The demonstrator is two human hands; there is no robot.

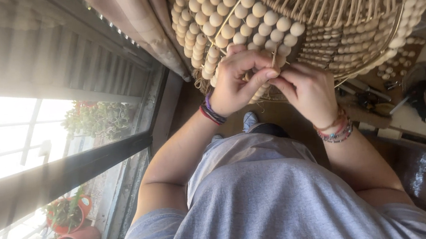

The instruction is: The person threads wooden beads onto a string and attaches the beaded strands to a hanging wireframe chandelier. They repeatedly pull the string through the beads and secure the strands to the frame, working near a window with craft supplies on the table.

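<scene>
Left hand [233,83] and right hand [309,91] pinch a thin reed strand [273,59] at the beaded wicker frame [285,6] overhead. Judgement: keep strand taut, seat it between bead rows.

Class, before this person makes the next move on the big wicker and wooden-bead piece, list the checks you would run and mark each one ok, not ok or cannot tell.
1. Left hand on the round wicker frame covered in pale wooden beads: ok.
2. Right hand at the same spot, fingertips meeting the left's: ok.
3. Thin pale reed strand pinched between the fingertips: ok.
4. Strand's free end visible: cannot tell.
5. Beads beside the work spot sitting in even rows: ok.
6. Black tools on the bench within reach: cannot tell.
</scene>
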